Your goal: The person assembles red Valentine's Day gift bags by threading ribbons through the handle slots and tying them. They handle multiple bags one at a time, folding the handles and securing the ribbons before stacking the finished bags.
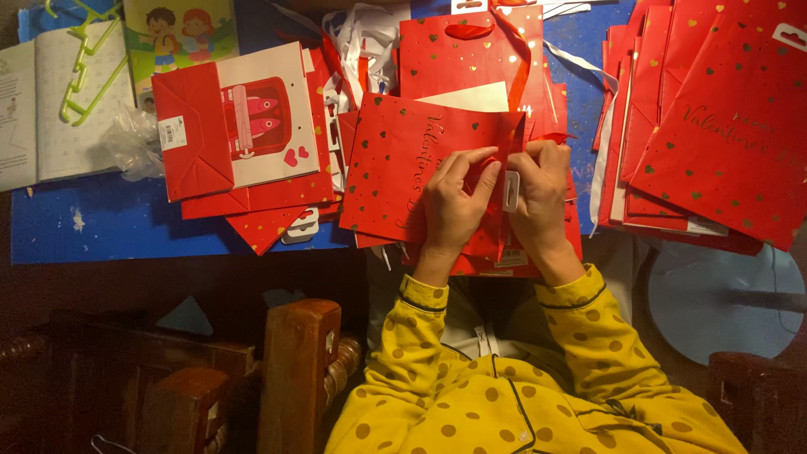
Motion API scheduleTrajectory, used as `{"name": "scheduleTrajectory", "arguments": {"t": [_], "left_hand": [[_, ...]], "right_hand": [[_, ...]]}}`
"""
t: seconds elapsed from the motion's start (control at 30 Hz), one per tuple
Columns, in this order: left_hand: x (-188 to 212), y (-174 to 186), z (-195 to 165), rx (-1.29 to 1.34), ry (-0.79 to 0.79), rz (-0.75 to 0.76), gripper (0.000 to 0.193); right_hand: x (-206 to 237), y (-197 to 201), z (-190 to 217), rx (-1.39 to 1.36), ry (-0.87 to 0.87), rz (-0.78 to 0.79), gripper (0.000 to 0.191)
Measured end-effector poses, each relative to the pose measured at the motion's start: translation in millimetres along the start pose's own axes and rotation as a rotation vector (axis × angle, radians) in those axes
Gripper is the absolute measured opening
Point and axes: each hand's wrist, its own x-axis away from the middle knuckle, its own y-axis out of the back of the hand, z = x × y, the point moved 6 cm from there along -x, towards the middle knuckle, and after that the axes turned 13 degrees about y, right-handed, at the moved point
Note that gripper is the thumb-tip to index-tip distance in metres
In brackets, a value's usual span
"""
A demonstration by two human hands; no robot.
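Head view: flat red gift bag (395,160) lies on the blue table (126,227), directly under and ahead of both hands, its long axis tilted, running from lower left to upper right. Left hand (452,206) and right hand (538,197) meet at its right edge, fingers curled, pinching a white hang tag (510,191); both equally near.
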Motion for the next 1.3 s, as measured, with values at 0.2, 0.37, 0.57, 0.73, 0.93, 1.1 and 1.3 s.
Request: {"name": "scheduleTrajectory", "arguments": {"t": [0.2, 0.37, 0.57, 0.73, 0.93, 1.1, 1.3], "left_hand": [[2, -3, 14, -0.012, 0.032, -0.027, 0.012], [1, -8, 39, 0.215, 0.235, 0.01, 0.016], [1, -4, 18, 0.152, 0.104, 0.035, 0.024], [3, 0, -1, -0.044, -0.11, -0.023, 0.018], [2, -4, 23, 0.038, 0.081, -0.016, 0.013], [2, -4, 25, 0.134, 0.201, -0.006, 0.015], [1, -2, 7, 0.047, 0.0, 0.01, 0.016]], "right_hand": [[-2, 1, 5, -0.028, 0.011, 0.0, 0.014], [-1, -2, 2, -0.011, -0.019, 0.008, 0.012], [0, -1, 1, -0.002, -0.003, 0.009, 0.012], [-3, 1, 3, -0.004, 0.011, 0.005, 0.012], [-5, 2, 6, -0.01, 0.015, -0.007, 0.012], [-2, 2, 5, -0.045, -0.007, -0.018, 0.013], [-3, 2, 5, -0.016, 0.016, -0.014, 0.016]]}}
